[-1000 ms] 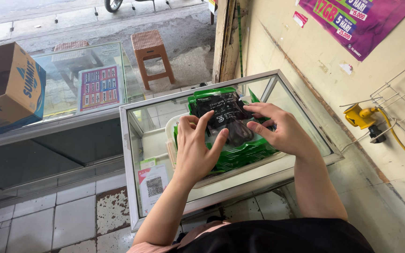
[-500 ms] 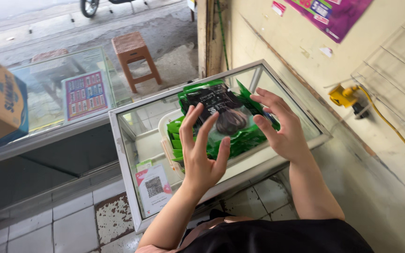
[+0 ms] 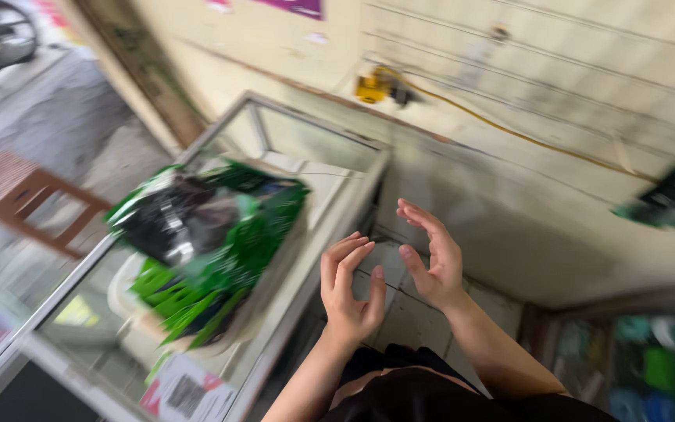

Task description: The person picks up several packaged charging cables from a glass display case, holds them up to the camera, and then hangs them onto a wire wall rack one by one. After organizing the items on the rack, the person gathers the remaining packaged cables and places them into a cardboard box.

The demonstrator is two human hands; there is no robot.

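Head view: both hands, left (image 3: 349, 293) and right (image 3: 431, 262), hang empty with fingers spread, off the green packets (image 3: 205, 250), which lie stacked on the glass case (image 3: 353, 195) at nine o'clock.

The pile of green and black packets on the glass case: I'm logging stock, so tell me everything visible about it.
The pile of green and black packets lies on top of the glass display case, toward its left side, partly over a pale tray-like thing underneath. The packets look like glossy plastic, bright green with one dark black packet uppermost, loosely heaped and overlapping. Motion blur hides their exact number. Neither the left hand nor the right hand touches them; both hang open to the right, off the case.
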